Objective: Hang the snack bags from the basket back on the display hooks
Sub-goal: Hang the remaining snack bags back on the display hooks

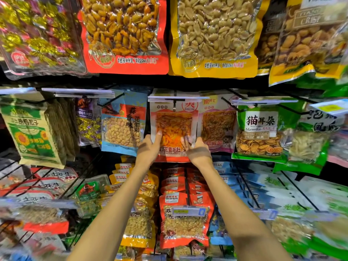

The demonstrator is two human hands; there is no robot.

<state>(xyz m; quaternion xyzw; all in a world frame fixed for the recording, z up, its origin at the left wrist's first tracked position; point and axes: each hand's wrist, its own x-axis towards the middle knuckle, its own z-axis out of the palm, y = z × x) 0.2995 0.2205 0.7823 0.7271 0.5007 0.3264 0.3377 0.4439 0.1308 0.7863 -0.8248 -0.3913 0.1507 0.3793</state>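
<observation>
Both the left hand (149, 147) and right hand (196, 150) grip the orange snack bag (174, 129) by its lower corners at the hook (174, 102). If its hole misses the prong, it may drop.

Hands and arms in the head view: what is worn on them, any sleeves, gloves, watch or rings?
Nothing worn shows. The left hand and right hand are bare, without gloves, and no ring can be made out. Both forearms are bare to the frame's bottom edge: no sleeve, watch or wristband.
</observation>
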